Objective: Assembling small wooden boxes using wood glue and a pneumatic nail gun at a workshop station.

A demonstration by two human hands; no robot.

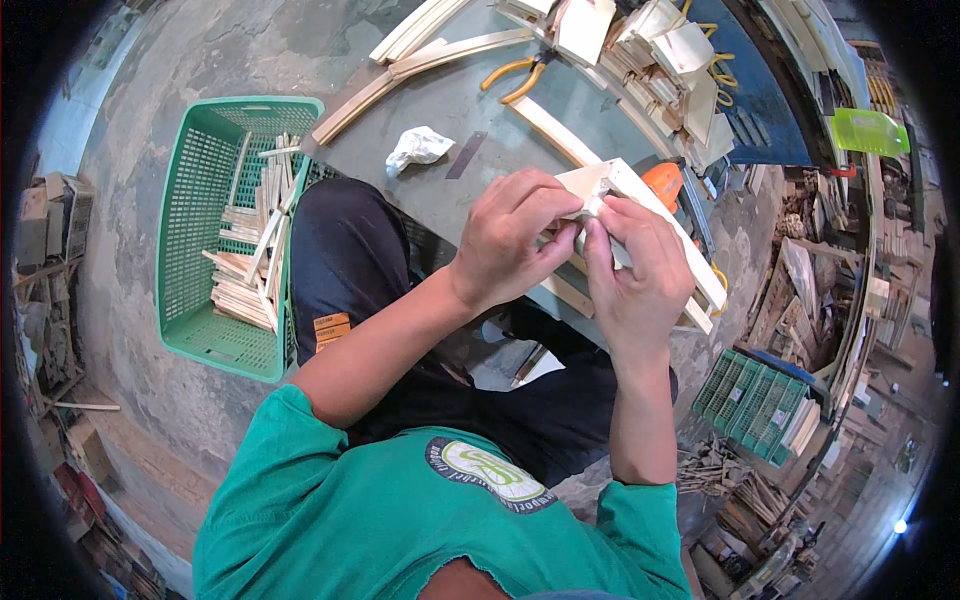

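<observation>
My left hand [512, 238] and my right hand [640, 262] meet over the low work table [440, 205]. Thumb and fingers of each are pinched together around a small pale piece [594, 203], mostly covered by the fingertips, so its kind does not show. Directly behind and beneath it is a pale wooden frame-like assembly [672, 232], its boards meeting at a corner close to my fingertips. Part of that assembly is hidden under my hands. To the left on the table lie a dark flat metal strip [466, 156] and a crumpled white wad [418, 148].
Yellow-handled pliers [522, 78] rest at the table's far side, near long wooden strips [440, 58]. An orange tool [662, 184] sits behind the assembly. Wood pieces [665, 60] are piled at the far right. A green plastic crate [180, 230] of sticks stands left of my knee.
</observation>
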